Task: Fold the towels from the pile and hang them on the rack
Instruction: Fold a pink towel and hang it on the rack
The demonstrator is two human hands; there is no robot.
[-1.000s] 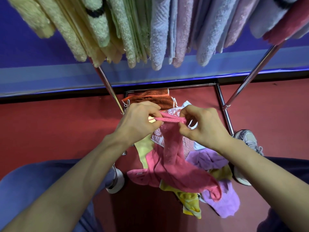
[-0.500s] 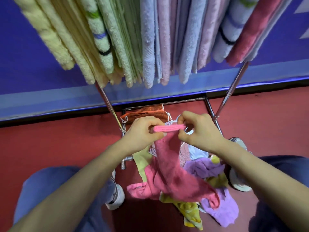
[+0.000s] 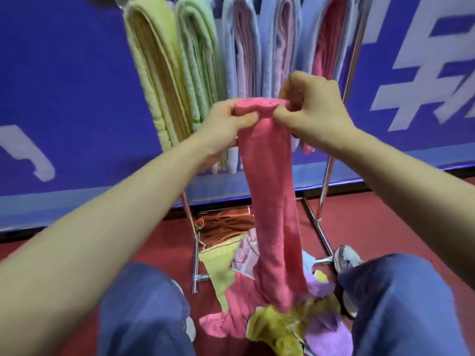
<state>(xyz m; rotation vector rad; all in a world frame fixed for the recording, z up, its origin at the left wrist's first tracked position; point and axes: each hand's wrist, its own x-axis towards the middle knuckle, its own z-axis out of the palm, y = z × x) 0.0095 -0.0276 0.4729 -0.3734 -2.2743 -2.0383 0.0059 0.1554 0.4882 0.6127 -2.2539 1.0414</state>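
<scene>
Before rack, left hand, right hand grip pink towel top edge, pinched tight

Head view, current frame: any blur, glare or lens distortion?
Head view: motion blur softens the pile; the pink towel, left hand and right hand are sharper; the wide-angle lens stretches the forearms at the edges; light even, no glare.
</scene>
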